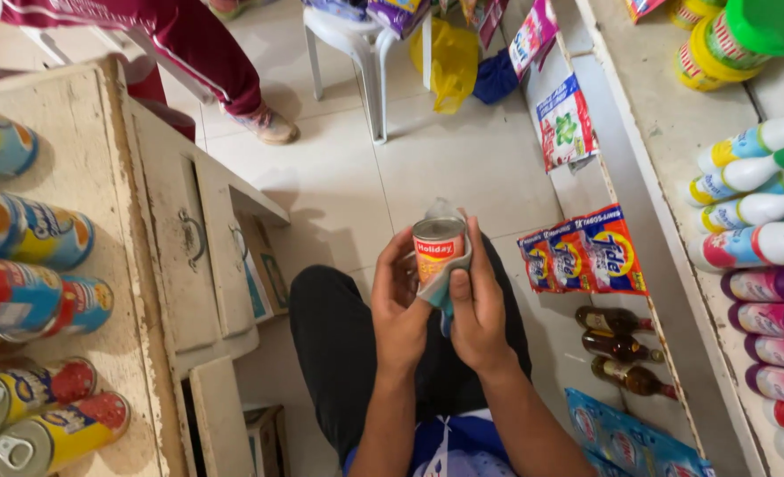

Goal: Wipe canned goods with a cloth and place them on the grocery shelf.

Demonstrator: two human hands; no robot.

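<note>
A small tin can (437, 247) with a red and orange label is held upright above my lap. My left hand (398, 305) grips its left side. My right hand (477, 309) presses a pale blue-grey cloth (441, 287) around the can's right side and bottom. The can's silver top is visible. Both hands are over my dark trousers (339, 344).
Several lying cans (30, 300) fill a worn cream cabinet (158, 265) on the left. Shelves on the right carry bottles (754, 212), detergent sachets (586, 252) and dark glass bottles (617, 349). A white plastic chair (365, 53) and another person's leg (224, 71) are ahead.
</note>
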